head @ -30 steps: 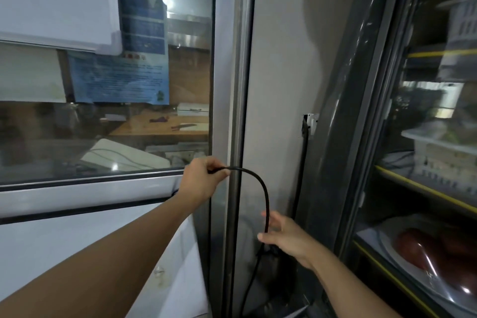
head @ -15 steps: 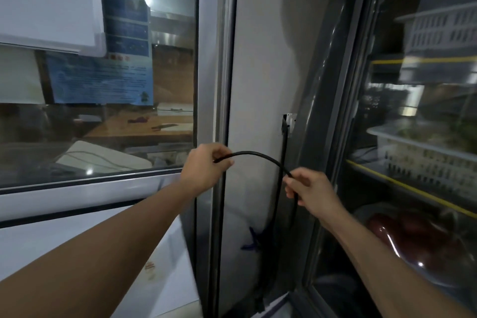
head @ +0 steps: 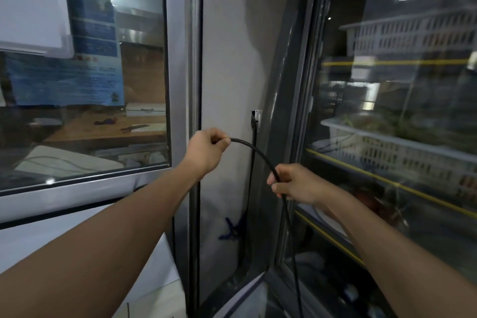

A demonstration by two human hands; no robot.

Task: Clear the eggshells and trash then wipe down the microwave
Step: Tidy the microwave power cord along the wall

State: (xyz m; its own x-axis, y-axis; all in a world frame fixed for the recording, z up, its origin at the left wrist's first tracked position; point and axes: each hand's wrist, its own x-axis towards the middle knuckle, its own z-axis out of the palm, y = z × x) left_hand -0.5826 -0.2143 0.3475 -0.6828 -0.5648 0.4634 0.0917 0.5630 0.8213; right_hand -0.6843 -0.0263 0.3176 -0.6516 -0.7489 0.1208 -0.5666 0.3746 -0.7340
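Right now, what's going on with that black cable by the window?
A person holds a thin black cable in both hands. The left hand pinches one end near the grey metal window frame; the right hand grips it lower, so it arches between them. No eggshells, trash or microwave are in view.

Upper left of the frame, a white sheet [head: 31, 2] carries part of a handwritten character; the blue notice [head: 77, 77] beneath it is too blurred to read.

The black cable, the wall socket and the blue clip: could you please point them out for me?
Cable [head: 260, 155], head view, on its arched span between the hands.
Socket [head: 256, 116], head view, on its white plate.
Clip [head: 233, 229], head view, on its body.
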